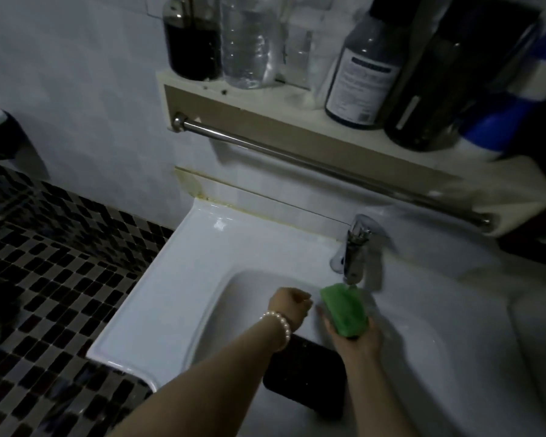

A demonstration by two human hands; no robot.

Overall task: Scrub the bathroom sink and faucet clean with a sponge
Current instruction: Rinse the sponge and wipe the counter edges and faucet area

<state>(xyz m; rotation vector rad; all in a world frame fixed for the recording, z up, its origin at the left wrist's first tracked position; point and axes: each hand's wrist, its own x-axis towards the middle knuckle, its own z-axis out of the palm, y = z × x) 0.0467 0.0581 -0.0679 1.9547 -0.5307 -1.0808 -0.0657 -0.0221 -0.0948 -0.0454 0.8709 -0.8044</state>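
Note:
A white bathroom sink (183,279) fills the lower middle of the head view. Its chrome faucet (355,247) stands at the back rim, spout pointing into the basin. My right hand (360,335) holds a green sponge (344,309) just under the spout, the sponge's far end touching or nearly touching it. Just left of the sponge, over the basin, my left hand (290,307) is curled into a loose fist with nothing visible in it; a pearl bracelet circles that wrist. A dark rectangular object (306,380) lies in the basin under my forearms.
A shelf (234,96) above the sink carries a dark bottle (191,42), a clear bottle (249,42), a labelled bottle (363,77) and a blue container (501,121). A metal towel bar (312,165) runs below it. Dark mosaic tiles (60,263) lie left.

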